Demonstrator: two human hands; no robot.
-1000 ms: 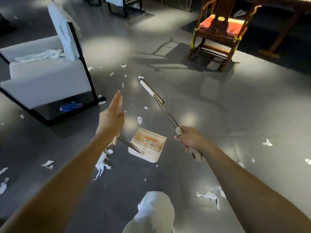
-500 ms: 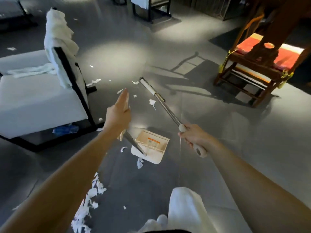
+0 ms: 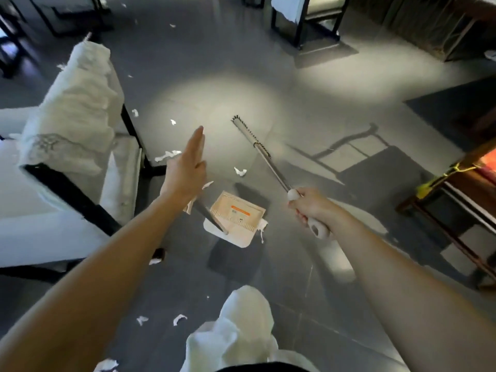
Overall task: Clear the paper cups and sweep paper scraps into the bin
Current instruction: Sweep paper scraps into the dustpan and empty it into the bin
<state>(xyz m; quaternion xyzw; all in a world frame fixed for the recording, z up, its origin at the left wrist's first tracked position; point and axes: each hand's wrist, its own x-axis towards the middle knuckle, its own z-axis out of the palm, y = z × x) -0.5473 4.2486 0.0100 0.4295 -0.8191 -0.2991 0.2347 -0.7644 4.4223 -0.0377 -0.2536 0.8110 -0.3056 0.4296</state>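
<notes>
My right hand (image 3: 306, 208) grips the white end of a long metal broom handle (image 3: 271, 163). Its narrow brush head (image 3: 243, 127) points away from me, off the floor. A beige dustpan (image 3: 236, 217) hangs just above the grey floor, casting a shadow below it. Its handle runs up under my left hand (image 3: 188, 167), which holds it with the upper fingers stretched straight; the grip itself is hidden. White paper scraps lie around: one (image 3: 240, 171) beyond the pan, one (image 3: 167, 154) by the chair leg, two (image 3: 179, 319) near my leg. No cup or bin shows.
A white-draped, black-framed chair (image 3: 67, 108) stands close on the left. A dark wooden chair (image 3: 456, 194) with yellow ties sits at the right edge. Another black-framed chair (image 3: 303, 20) is at the back. My white-trousered leg (image 3: 241, 326) is below.
I have moved forward and turned left: the white chair is closer and the wooden chair has slid to the right edge. Both hands keep their holds on dustpan and broom.
</notes>
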